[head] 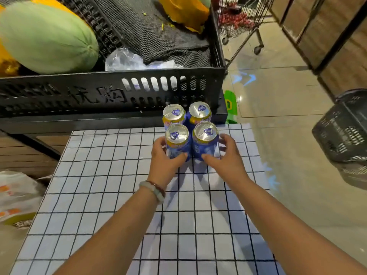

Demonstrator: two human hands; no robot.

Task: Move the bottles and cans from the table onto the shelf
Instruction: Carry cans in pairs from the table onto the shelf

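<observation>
Several blue and yellow cans stand upright in a tight square at the far edge of the white grid-patterned table [111, 195]. My left hand [165, 159] wraps around the near left can [177, 140], thumb on its front and fingers on its left side. My right hand [225, 156] wraps around the near right can [205, 137], thumb in front and fingers on its right side. Behind them stand the far left can [174, 114] and the far right can [199, 112], touched by neither hand.
A black perforated crate [111, 96] rises right behind the cans, holding a green melon [47, 38], a clear plastic bag [131, 60] and an orange bag [182, 10]. A wire cart [238, 20] and a black basket [343, 128] stand on the floor at right.
</observation>
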